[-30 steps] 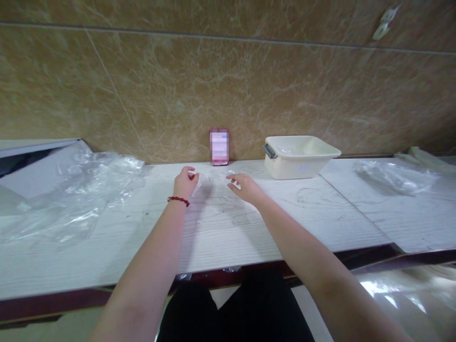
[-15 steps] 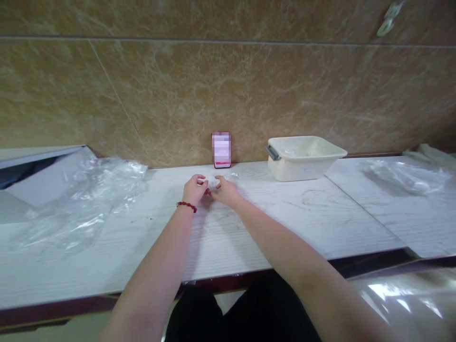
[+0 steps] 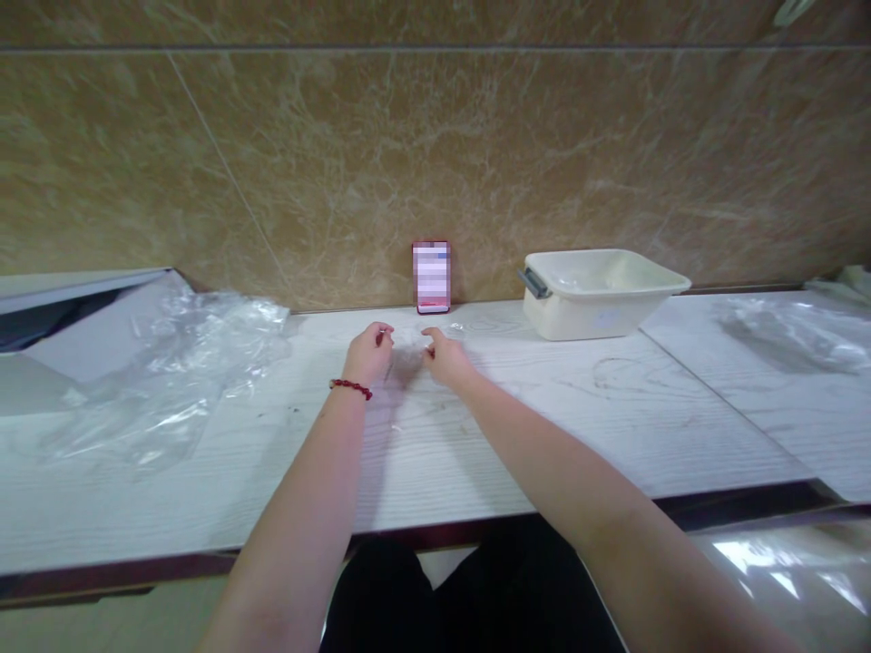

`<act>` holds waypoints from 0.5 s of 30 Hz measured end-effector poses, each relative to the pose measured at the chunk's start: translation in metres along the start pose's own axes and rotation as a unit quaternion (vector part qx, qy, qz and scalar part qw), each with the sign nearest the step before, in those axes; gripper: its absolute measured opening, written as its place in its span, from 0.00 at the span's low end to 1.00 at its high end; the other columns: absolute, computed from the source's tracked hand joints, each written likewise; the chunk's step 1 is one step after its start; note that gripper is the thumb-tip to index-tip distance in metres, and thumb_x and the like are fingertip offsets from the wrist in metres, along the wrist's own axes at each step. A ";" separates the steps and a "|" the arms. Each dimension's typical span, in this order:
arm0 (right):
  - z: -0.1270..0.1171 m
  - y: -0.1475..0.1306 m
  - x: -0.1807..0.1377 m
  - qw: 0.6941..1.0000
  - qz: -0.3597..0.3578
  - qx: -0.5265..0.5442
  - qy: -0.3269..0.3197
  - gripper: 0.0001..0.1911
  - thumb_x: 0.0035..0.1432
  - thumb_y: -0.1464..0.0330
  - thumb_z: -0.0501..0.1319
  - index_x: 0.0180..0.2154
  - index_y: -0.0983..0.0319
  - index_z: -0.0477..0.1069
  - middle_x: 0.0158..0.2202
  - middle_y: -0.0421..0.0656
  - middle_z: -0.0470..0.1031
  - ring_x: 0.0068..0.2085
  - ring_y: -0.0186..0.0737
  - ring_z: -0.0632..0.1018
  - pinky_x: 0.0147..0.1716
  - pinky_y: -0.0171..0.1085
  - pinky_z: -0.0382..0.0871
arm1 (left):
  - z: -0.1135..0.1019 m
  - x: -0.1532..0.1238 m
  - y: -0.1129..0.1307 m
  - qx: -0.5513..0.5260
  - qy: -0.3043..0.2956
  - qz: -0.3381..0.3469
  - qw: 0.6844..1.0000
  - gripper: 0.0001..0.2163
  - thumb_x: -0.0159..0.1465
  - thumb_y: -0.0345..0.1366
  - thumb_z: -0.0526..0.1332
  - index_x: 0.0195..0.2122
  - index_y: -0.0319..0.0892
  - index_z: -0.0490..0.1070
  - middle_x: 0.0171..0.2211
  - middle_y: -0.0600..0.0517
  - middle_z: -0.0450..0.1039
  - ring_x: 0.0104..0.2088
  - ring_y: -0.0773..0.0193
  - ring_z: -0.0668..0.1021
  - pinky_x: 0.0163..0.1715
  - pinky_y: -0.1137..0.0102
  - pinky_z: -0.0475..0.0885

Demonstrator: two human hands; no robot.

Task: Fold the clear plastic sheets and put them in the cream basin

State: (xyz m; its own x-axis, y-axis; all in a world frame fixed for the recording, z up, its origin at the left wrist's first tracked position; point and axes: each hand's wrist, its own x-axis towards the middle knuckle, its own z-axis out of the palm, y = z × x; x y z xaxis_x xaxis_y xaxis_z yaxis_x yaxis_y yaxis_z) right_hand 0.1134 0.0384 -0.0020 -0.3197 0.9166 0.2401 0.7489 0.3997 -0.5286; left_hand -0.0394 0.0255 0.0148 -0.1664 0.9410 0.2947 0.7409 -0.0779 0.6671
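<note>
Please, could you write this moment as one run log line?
Left hand: curled, at clear plastic, grip unclear | Right hand: curled opposite, grip unclear | Phone: upright by wall | Cream tub: right of phone

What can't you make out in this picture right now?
All in the head view:
How the left hand and right hand meet the clear film: curled fingers, blur and transparency hide it.
Phone screen: pixelated.
White box: cut off by the left edge.
Pale wall object: cut off by the top edge.
</note>
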 end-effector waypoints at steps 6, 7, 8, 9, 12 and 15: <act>0.001 0.007 0.002 1.000 -0.016 -0.006 -0.010 0.16 0.51 0.70 0.52 0.45 0.59 0.61 0.30 0.40 0.72 0.34 0.34 0.71 0.34 0.32 0.61 | -0.023 0.005 -0.023 0.151 -0.125 0.093 0.976 0.13 0.53 0.39 0.52 0.35 0.41 0.70 0.33 0.50 0.72 0.32 0.64 0.73 0.34 0.71 0.67; 0.000 0.008 0.002 1.000 -0.017 -0.010 -0.011 0.15 0.51 0.70 0.52 0.44 0.59 0.62 0.30 0.40 0.72 0.34 0.34 0.71 0.34 0.32 0.61 | -0.024 0.007 -0.028 0.152 -0.145 0.099 0.973 0.13 0.53 0.40 0.53 0.36 0.41 0.70 0.34 0.50 0.73 0.34 0.64 0.73 0.36 0.72 0.66; -0.001 0.008 0.001 1.000 -0.018 -0.015 -0.011 0.14 0.51 0.71 0.52 0.42 0.59 0.63 0.30 0.40 0.72 0.34 0.34 0.71 0.34 0.32 0.61 | -0.024 0.008 -0.031 0.151 -0.161 0.102 0.970 0.14 0.53 0.40 0.53 0.36 0.41 0.71 0.35 0.51 0.73 0.36 0.63 0.73 0.38 0.72 0.66; -0.003 0.009 0.001 1.000 -0.018 -0.021 -0.010 0.14 0.51 0.71 0.52 0.41 0.59 0.64 0.30 0.41 0.72 0.34 0.34 0.71 0.34 0.32 0.61 | -0.024 0.009 -0.034 0.151 -0.172 0.105 0.968 0.14 0.53 0.41 0.53 0.36 0.42 0.71 0.36 0.51 0.73 0.37 0.63 0.73 0.39 0.72 0.65; -0.005 0.010 0.002 0.999 -0.023 -0.032 -0.007 0.12 0.50 0.72 0.52 0.38 0.59 0.67 0.32 0.41 0.71 0.34 0.34 0.70 0.35 0.32 0.61 | -0.024 0.010 -0.038 0.152 -0.196 0.123 0.961 0.15 0.53 0.42 0.52 0.37 0.42 0.71 0.38 0.51 0.72 0.40 0.63 0.72 0.43 0.72 0.63; -0.005 0.010 0.002 0.999 -0.026 -0.029 -0.002 0.12 0.50 0.72 0.52 0.39 0.59 0.66 0.31 0.41 0.71 0.33 0.34 0.70 0.34 0.32 0.61 | -0.024 0.010 -0.036 0.147 -0.194 0.148 0.959 0.18 0.54 0.44 0.52 0.40 0.41 0.70 0.40 0.50 0.71 0.43 0.62 0.70 0.45 0.71 0.62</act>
State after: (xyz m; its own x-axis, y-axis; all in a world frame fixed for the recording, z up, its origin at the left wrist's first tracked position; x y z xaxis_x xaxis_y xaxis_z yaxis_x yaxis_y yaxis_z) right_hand 0.1236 0.0441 -0.0026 -0.3606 0.8948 0.2633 0.7641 0.4453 -0.4668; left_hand -0.0831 0.0295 0.0102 0.2914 0.9482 0.1265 0.8791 -0.3176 0.3553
